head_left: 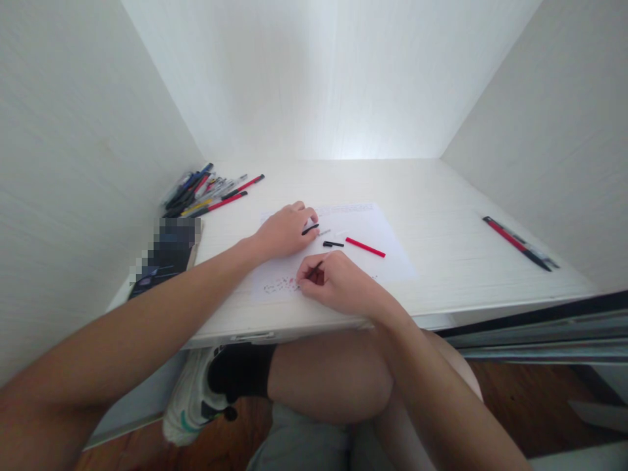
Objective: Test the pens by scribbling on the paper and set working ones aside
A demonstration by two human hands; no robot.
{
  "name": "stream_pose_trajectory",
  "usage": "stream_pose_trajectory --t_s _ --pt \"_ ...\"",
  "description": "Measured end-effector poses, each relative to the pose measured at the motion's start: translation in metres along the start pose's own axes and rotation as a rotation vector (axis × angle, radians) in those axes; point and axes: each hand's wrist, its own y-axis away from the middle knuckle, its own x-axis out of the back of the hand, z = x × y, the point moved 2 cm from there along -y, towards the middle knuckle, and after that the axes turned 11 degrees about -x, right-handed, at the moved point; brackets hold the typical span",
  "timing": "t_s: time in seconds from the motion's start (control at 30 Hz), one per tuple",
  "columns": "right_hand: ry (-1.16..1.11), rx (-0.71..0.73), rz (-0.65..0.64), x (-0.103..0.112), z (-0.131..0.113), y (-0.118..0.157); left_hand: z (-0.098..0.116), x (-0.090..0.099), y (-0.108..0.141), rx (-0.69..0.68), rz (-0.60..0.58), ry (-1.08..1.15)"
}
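White desk (441, 216), two hands (314, 261), one paper (377, 229)

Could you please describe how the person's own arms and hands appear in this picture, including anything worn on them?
Both arms are bare from the frame edge to the wrist: no sleeves show. The left hand and right hand wear no gloves, and no watch, bracelet or ring can be made out. No markings or tattoos are visible on either forearm. Fingernails are too small to judge.

White desk (441, 216) between pale walls (73, 163), seemingly wooden floor (515, 405).
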Motion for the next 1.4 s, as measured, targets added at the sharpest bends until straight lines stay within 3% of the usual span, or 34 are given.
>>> stream_pose_trajectory --t_s 0.1,0.33,0.5,0.6,0.7,0.8,0.9,1.4 --pt "-0.077 0.014 -0.002 0.0 0.002 -0.001 0.002 0.002 0.0 -0.002 -0.006 -0.008" --pt "-0.397 0.017 0.202 0.012 0.009 -0.006 0.006 0.006 0.0 0.002 -0.054 0.045" --pt "-0.42 0.021 0.346 0.063 0.006 -0.02 0.01 0.006 0.001 0.005 -0.035 0.003" --pt "-0.347 -0.009 0.419 0.098 0.015 -0.049 0.014 0.005 0.001 0.005 -0.033 -0.068" --pt "-0.285 -0.087 0.421 0.116 0.039 -0.082 0.015 0.004 0.002 0.001 -0.031 -0.087" --pt "-0.246 -0.12 0.42 0.118 0.064 -0.099 0.015 0.003 0.002 0.007 -0.032 -0.082" --pt "-0.154 -0.125 0.397 0.114 0.076 -0.099 0.016 0.004 0.002 0.011 -0.033 -0.089" --pt "0.05 -0.068 0.397 0.111 0.074 -0.094 0.015 0.004 0.003 0.061 -0.036 -0.06"
